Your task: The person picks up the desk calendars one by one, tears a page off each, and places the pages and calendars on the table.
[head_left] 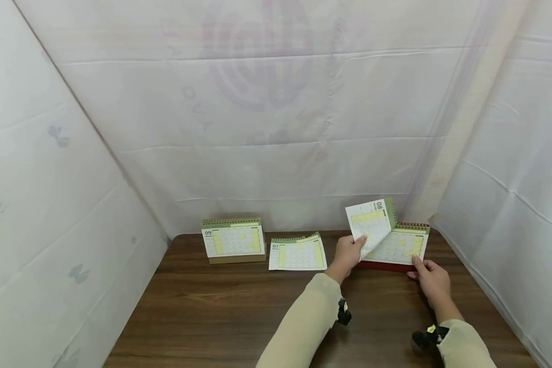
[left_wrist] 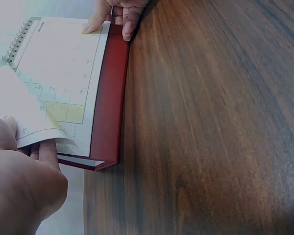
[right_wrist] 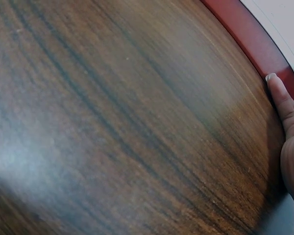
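A desk calendar with a red base and a wire-bound top stands at the back right of the table. My left hand pinches a loose-hanging calendar page marked 08, thumb on its face and fingers behind. The page is tilted up to the left, its green top edge partly away from the binding, its lower part bent over the sheet beneath. My right hand grips the calendar's lower right corner, thumb on the sheet and fingers at the red base. In the right wrist view, one fingertip touches that base.
Left of the hands, a calendar page marked 07 lies on the wooden table, its top edge ragged. Farther left stands another desk calendar showing 09 on a brown base. White sheeting encloses the table's back and sides.
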